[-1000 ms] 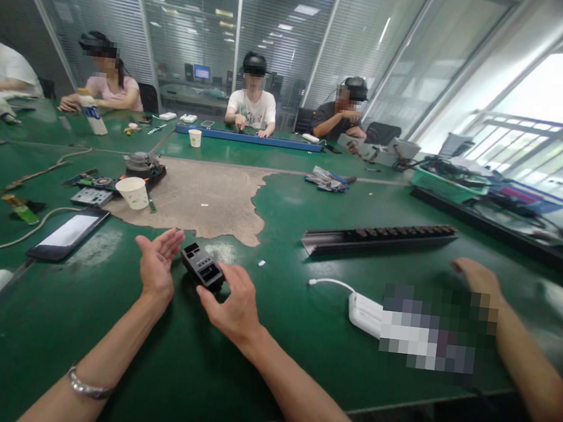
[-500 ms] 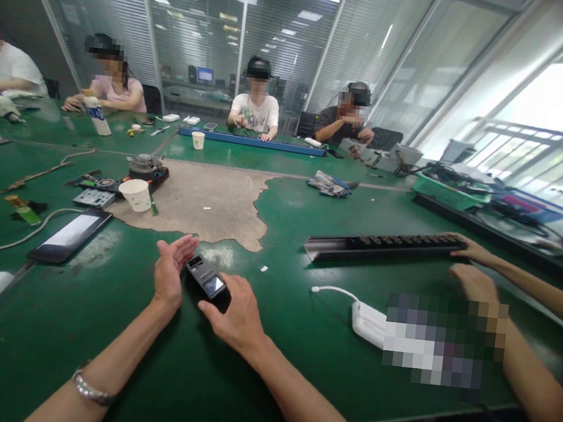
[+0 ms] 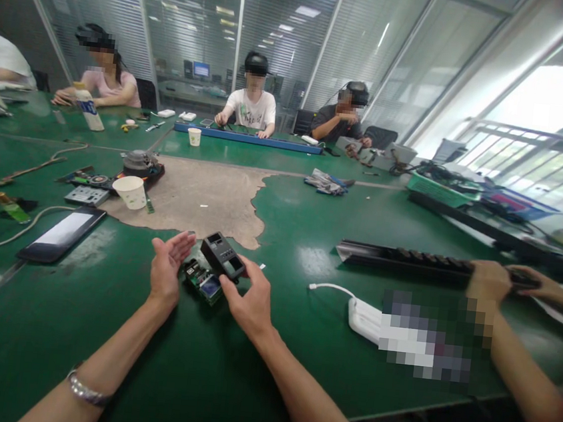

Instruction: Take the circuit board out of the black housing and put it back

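My right hand [image 3: 251, 298] pinches a black plastic housing cover [image 3: 221, 256] between thumb and fingers, tilted above the table. Under and just in front of the cover lies a green circuit board [image 3: 198, 281] with a small display screen [image 3: 211, 287] at its near end. My left hand [image 3: 169, 268] stands open on its edge to the left of the board, palm facing right and fingers stretched out. It holds nothing. Whether its edge touches the board I cannot tell.
A tablet-like device [image 3: 64, 234] with a cable lies left, near a paper cup [image 3: 131, 192] and electronic parts. At right, another person's hands hold a long black rail [image 3: 407, 259] behind a white power bank [image 3: 365, 320]. Gloves [image 3: 325, 181] lie farther back on the green table.
My right hand has lifted the black cover up off the circuit board, exposing the board. My left hand stays open beside it. The neighbour's black rail has shifted right.
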{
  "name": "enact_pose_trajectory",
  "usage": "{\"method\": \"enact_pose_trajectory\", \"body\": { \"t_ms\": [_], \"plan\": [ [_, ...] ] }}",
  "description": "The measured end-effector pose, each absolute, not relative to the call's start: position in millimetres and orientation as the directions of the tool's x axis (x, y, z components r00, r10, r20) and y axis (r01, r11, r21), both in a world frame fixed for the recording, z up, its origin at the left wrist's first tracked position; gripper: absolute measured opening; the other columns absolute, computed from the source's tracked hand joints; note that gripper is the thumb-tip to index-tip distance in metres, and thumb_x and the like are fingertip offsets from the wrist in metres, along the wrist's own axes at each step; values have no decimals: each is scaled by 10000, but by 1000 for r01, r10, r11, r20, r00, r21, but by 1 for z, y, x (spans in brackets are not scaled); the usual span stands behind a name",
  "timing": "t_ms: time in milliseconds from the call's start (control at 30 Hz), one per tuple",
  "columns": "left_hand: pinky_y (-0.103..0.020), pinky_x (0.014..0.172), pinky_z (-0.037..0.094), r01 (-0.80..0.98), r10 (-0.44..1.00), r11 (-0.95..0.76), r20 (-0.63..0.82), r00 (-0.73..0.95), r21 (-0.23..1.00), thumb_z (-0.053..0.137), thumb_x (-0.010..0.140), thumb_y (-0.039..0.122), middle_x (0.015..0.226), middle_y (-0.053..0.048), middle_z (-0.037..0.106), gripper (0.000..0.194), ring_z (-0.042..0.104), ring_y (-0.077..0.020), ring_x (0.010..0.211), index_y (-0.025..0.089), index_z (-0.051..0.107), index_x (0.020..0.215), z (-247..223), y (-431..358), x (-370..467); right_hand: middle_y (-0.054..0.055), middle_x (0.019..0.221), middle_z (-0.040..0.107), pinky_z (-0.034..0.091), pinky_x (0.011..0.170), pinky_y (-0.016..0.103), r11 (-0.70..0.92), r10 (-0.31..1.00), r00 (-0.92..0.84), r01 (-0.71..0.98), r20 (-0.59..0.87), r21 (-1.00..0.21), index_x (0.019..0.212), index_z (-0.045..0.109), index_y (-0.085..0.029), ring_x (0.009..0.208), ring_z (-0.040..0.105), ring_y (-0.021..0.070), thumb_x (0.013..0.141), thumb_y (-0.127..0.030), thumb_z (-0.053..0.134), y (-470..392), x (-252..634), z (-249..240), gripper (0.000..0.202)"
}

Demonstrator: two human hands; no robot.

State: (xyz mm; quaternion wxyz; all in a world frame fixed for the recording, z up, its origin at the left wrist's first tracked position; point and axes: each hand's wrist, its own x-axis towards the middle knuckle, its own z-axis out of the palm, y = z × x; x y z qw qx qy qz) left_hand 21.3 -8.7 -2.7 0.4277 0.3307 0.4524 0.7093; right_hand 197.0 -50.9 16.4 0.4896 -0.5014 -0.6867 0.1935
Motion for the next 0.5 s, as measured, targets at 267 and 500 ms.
{"method": "enact_pose_trajectory", "body": {
  "t_ms": [267,500],
  "plan": [
    [-454,1034,389,-312,911,-230,92,-402,922,212,867,728,1165,-184,679,784,632,-269,1121,133,651,1126,-6,-8,22,118,1113,656,473,924,475,229,932,54,678,359,-698,1229,567,-175,1026,600,296,729,-297,703,-32,210,-12,532],
    [-445,1051,377,-352,936,-168,36,-351,921,222,861,736,1196,-187,665,786,616,-263,1148,134,638,1149,-7,-7,21,95,1110,665,453,954,464,282,914,45,647,404,-709,1146,616,-191,1021,604,275,736,-259,689,-36,209,-3,422]
  ]
}}
